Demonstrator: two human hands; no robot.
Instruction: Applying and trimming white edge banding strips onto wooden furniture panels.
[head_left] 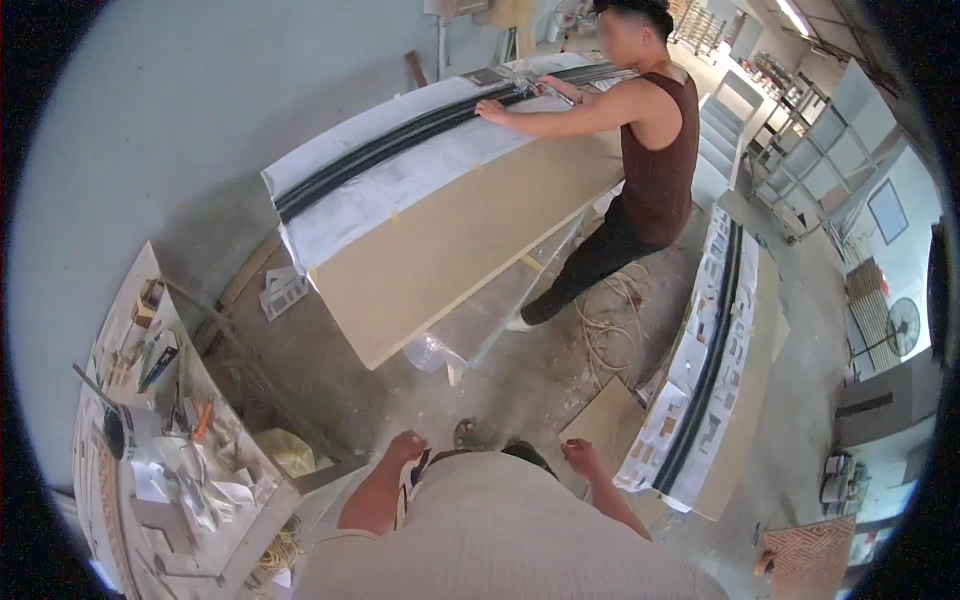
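Near the lower middle, my left hand [405, 446] is curled closed at my side, with nothing seen in it. My right hand [582, 458] hangs on the other side, fingers curled in, also with nothing visible between them. Neither touches a work surface. Ahead stands a long beige board [450, 235], partly covered by white sheeting [350, 205] with a black strip [385, 150] along it. A co-worker [660, 140] leans over its far end, both hands at the strip, one by a small tool [525, 85]. Nearest my right hand is a second strip-laid panel [745, 400].
At left, a cluttered workbench [235, 425] holds an orange-handled tool [203, 420] and scraps. A coiled hose [605, 325] lies on the floor behind the co-worker. A flat board [605, 410] rests by the right panel. Racks [820, 150] and a fan [903, 322] stand at right.
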